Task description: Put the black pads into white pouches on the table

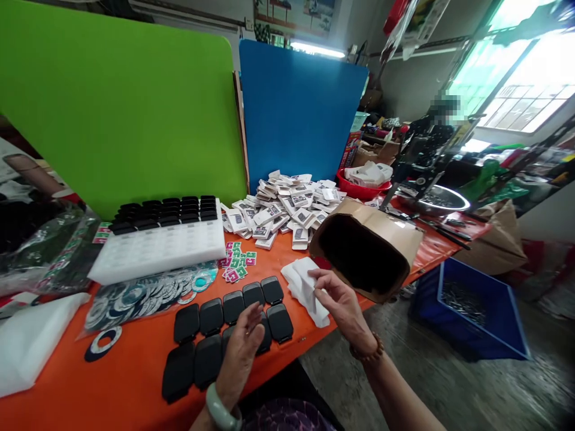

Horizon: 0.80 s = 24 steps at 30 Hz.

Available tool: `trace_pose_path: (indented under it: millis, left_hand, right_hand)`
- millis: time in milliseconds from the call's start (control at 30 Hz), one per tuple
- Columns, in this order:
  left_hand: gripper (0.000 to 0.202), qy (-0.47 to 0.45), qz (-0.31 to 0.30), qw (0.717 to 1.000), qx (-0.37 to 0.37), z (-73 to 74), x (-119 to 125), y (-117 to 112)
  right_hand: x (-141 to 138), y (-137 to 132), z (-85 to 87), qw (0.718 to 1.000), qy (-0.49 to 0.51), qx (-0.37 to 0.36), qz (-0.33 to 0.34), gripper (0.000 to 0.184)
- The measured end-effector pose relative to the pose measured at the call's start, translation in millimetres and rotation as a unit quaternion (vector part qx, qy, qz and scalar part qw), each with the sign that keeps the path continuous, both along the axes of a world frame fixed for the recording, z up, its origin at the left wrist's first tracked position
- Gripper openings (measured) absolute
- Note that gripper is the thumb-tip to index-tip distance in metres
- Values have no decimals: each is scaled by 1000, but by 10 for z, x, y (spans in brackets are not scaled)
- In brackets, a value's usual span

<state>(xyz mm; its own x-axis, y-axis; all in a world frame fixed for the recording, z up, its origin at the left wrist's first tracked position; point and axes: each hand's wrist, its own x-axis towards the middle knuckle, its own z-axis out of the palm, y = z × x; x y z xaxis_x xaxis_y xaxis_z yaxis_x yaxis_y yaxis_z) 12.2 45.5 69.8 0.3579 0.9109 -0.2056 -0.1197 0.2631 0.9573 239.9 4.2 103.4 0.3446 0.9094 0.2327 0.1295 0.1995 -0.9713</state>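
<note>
— Black pads (pixel 233 326), hard plastic by the look, lie in two rows on the orange table (pixel 135 383) near its front edge. The left hand (pixel 242 353) rests on the near row, fingers curled loosely; whether it grips one I cannot tell.

— And the right hand (pixel 344 305)?

— Thumb and forefinger pinched together on a corner of the white cloth (pixel 305 287), just right of the pads.

— How would they handle?

— Pads seem light, stiff, smooth, probably slippery; take one by its edges. The cloth is soft and limp, so any corner will do.

— Nearby?

— A tray (pixel 157 248) of more pads, a heap of small boxes (pixel 278 209), and a brown bag (pixel 366 248) lying open.
</note>
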Motion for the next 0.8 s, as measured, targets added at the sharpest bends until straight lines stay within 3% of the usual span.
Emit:
trace_pose_path:
  millis: [200,333,400,467,633,733,800]
  left_hand:
    - [63,-123,-11,986,-108,153,109,32]
    - [54,-105,14,983,-152,182,-38,75]
    - [45,-81,39,987,-132,184,-151,94]
    - [40,-41,26,995,-91,202,-260,109]
    - [44,66,-133,989,2,312,-396,103]
    - [39,101,-163,981,36,348,-407,72]
    - [38,118,-155,980,42,338,-425,54]
  right_hand:
    - [-585,-153,-44,992,71,-8,103,8]
    - [-709,-168,-152,986,109,-22,122,15]
    - [-689,-172,-183,984,107,-32,136,16]
    - [-648,-169,-196,979,113,-58,159,22]
    - [-679,-87,-161,963,89,-124,224,47]
    - [-820,-18,-140,946,126,-117,275,44]
    - [-903,3,-146,938,175,-123,271,32]
